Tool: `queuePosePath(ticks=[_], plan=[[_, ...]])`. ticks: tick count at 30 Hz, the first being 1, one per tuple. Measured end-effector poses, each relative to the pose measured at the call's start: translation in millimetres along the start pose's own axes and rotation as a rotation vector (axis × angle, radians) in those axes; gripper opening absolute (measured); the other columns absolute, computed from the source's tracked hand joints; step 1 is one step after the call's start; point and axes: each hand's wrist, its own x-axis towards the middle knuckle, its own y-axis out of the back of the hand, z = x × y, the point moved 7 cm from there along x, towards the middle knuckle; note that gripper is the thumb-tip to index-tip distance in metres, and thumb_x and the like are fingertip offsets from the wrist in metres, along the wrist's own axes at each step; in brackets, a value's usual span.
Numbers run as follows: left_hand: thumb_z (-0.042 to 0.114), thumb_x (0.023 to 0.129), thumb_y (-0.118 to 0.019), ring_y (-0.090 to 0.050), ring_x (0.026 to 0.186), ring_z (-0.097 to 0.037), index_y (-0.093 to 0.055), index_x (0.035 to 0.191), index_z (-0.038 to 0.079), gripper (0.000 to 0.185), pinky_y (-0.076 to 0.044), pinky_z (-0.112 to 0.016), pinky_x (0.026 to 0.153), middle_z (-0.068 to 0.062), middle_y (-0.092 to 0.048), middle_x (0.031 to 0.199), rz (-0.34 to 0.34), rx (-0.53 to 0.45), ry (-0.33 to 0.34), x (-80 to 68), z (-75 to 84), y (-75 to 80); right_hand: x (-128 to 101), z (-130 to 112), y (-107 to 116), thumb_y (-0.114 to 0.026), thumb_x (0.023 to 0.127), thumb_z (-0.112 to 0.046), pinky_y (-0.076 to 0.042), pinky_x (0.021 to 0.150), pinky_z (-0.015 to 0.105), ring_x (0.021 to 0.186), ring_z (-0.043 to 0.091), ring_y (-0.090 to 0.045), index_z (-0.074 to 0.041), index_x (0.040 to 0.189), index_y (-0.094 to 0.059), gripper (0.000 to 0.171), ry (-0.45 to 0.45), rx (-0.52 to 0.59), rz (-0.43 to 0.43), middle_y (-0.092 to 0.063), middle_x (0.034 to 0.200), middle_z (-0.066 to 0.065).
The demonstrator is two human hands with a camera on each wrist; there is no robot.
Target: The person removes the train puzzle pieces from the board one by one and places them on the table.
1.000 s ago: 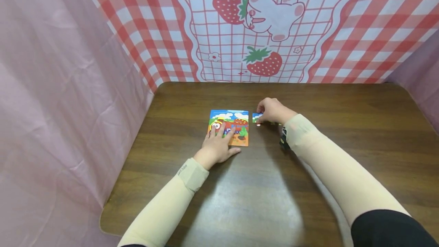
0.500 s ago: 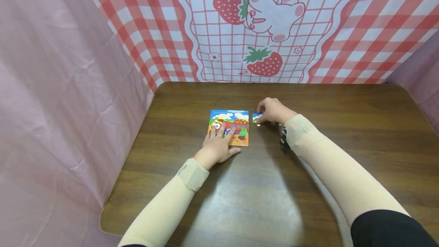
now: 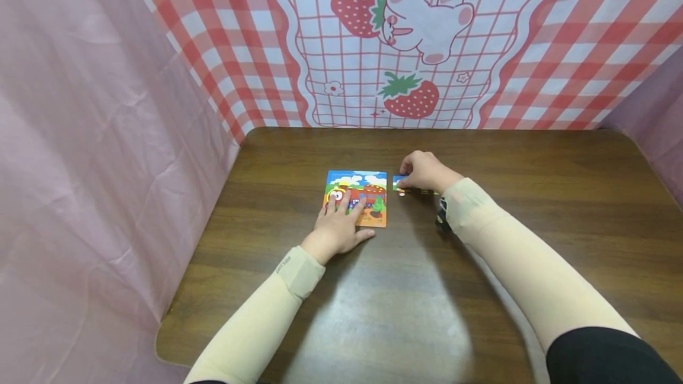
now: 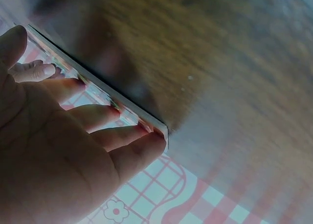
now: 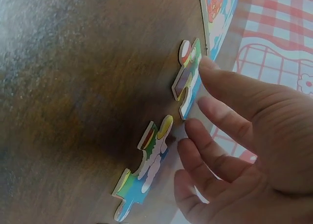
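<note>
My left hand [image 3: 338,231] lies on a colourful picture board [image 3: 376,179] with a cartoon train, fingers spread over its lower left part and thumb off the near edge. In the left wrist view the fingertips [image 4: 117,111] touch the board's printed face. Just right of the board, my right hand [image 3: 425,172] pinches a jigsaw puzzle piece [image 5: 186,77] between thumb and forefinger, low at the table. The other fingers curl beside it, touching nothing visible. A second jigsaw puzzle piece [image 5: 149,168] lies apart from the first, mostly hidden under the hand in the head view.
The brown wooden table [image 3: 395,313] has a rounded left corner. A red-and-white checked cloth [image 3: 373,46] with strawberries hangs behind its far edge. A pink curtain [image 3: 96,135] closes the left side.
The right thumb has shifted slightly up over the puzzle piece. The left hand and the board have stayed in place.
</note>
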Motion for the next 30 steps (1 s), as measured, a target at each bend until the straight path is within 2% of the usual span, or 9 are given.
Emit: queuePosePath(ticks=[7, 14, 21, 30], plan=[[0.070, 0.082, -0.031, -0.007, 0.131, -0.042, -0.008, 0.146, 0.033, 0.077, -0.016, -0.054, 0.101, -0.008, -0.001, 0.150, 0.003, -0.037, -0.023, -1.4, 0.4, 6.0, -3.8, -9.1, 1.0, -0.075, 0.075, -0.025, -0.045, 0.073, 0.038, 0.082, 0.021, -0.055, -0.006, 0.092, -0.066, 0.027, 0.023, 0.054, 0.038, -0.061, 0.086, 0.005], [0.068, 0.082, -0.038, -0.010, 0.131, -0.040, -0.015, 0.147, 0.025, 0.080, -0.018, -0.052, 0.101, -0.011, -0.007, 0.150, 0.060, -0.089, -0.051, 1.9, -5.8, 16.3, -4.3, -28.4, -4.6, -0.076, 0.073, -0.024, -0.045, 0.071, 0.035, 0.078, 0.019, -0.054, -0.007, 0.092, -0.068, 0.027, 0.087, 0.059, 0.040, -0.061, 0.083, 0.003], [0.067, 0.083, -0.039, -0.005, 0.132, -0.039, -0.013, 0.147, 0.020, 0.084, -0.017, -0.053, 0.101, -0.014, -0.004, 0.149, 0.070, -0.100, 0.018, 13.9, -23.5, 19.2, -6.7, -44.1, -19.8, -0.078, 0.072, -0.025, -0.044, 0.069, 0.032, 0.078, 0.018, -0.052, -0.006, 0.093, -0.067, 0.030, 0.124, 0.053, -0.017, -0.061, 0.085, 0.006], [0.071, 0.081, -0.035, 0.000, 0.133, -0.037, -0.005, 0.147, 0.022, 0.088, -0.016, -0.053, 0.101, -0.009, 0.003, 0.150, 0.025, -0.100, 0.038, 29.9, -32.6, 15.1, -1.7, -55.7, -35.5, -0.081, 0.068, -0.026, -0.044, 0.077, 0.035, 0.085, 0.019, -0.056, -0.008, 0.094, -0.068, 0.034, 0.168, 0.006, -0.052, -0.064, 0.089, 0.005]])
